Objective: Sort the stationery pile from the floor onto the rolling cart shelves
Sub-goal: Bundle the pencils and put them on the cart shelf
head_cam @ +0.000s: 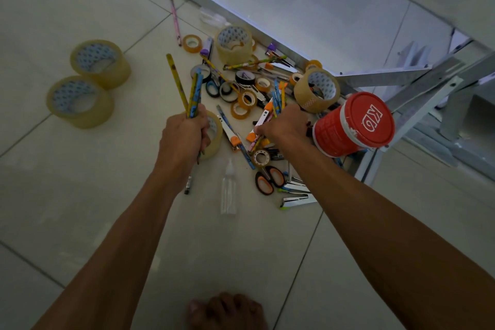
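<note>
The left hand (184,131) is clamped around a bunch of pencils (193,96), held upright over the floor (80,195). The right hand (284,124) reaches into the pile (251,94) just left of the red tub (353,126), fingers curled on what seems to be another pencil, though it is dim there. Pencils are light, stiff and smooth; I'd grip them mid-shaft so none slides out.
</note>
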